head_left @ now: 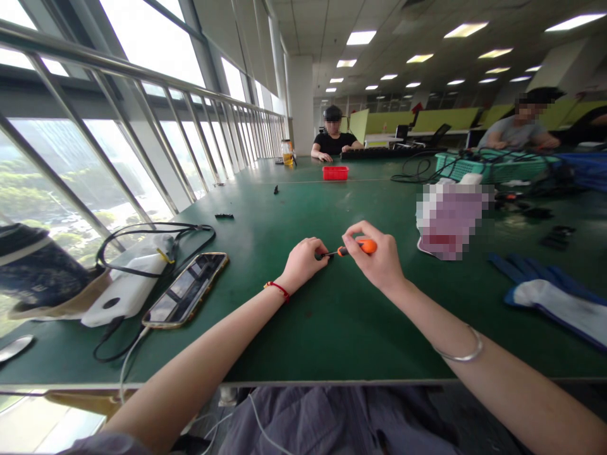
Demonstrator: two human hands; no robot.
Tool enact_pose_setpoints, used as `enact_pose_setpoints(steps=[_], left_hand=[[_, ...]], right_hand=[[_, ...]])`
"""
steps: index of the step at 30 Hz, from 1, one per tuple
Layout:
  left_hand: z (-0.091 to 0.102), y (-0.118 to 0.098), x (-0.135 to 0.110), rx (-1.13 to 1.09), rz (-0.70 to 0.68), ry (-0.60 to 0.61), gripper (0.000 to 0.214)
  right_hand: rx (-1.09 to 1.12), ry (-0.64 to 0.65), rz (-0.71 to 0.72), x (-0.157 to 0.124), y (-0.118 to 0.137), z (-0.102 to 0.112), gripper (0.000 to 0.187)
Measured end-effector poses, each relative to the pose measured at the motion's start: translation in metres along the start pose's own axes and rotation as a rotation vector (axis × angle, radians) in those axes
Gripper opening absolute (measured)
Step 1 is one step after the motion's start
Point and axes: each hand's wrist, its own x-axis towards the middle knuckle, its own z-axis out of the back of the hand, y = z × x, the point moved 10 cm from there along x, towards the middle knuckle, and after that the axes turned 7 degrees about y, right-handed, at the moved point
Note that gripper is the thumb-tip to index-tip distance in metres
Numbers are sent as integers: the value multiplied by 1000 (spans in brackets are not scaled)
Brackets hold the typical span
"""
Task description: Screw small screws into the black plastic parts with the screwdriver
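Note:
My right hand (379,256) is closed around the orange and black handle of a screwdriver (367,246). The screwdriver's thin shaft points left, to a small dark part at the fingertips of my left hand (306,260). Those fingers are bent and pressed together around that small black piece (318,256), which is mostly hidden, so its kind does not show. Both hands are close together, low over the middle of the green table (294,341).
A phone (187,291), a white power bank-like box (126,287) and cables lie left. Small black pieces (224,217) and a red tray (335,173) are farther off. Right are a pink-and-white package (450,221), gloves (559,300) and a green basket (459,165). Two people sit beyond.

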Motion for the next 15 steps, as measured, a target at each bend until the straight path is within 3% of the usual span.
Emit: enact_pose_setpoints(steps=[3, 8, 13, 15], left_hand=[[0, -1, 0, 23, -5, -1, 3], [-1, -1, 0, 44, -12, -5, 2], [0, -2, 0, 57, -12, -17, 3], [-1, -3, 0, 57, -13, -6, 3]], right_hand=[[7, -24, 25, -2, 5, 1, 16], [-51, -128, 92, -5, 13, 9, 39], [-43, -4, 25, -2, 8, -4, 18], [-17, -10, 57, -3, 10, -4, 20]])
